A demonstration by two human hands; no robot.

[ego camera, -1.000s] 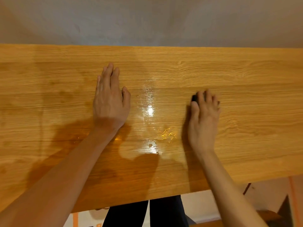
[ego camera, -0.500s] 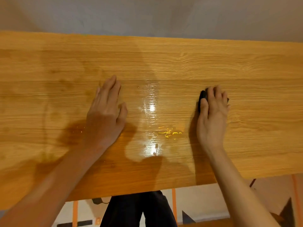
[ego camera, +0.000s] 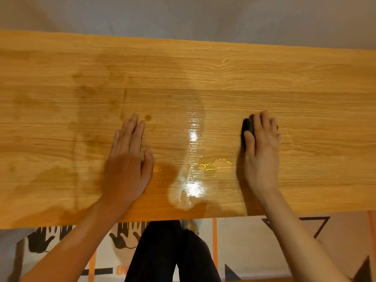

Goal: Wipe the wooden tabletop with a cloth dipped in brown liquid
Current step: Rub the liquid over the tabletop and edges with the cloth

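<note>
The wooden tabletop spans the whole view, with a glossy wet streak down its middle and darker stained patches on the left. My left hand lies flat on the wood left of the streak, fingers straight. My right hand presses a small dark cloth onto the wood right of the streak. Only the cloth's left edge shows beyond my thumb and fingers; the remainder is hidden under the hand.
A grey wall runs behind the table's far edge. Below the near edge are my dark trousers and a floor covering with orange lines and black prints. No container of liquid is in view.
Both hands have slid toward the near edge of the table. The right hand has carried the cloth a little rightward along the wood. The left hand stays flat.
</note>
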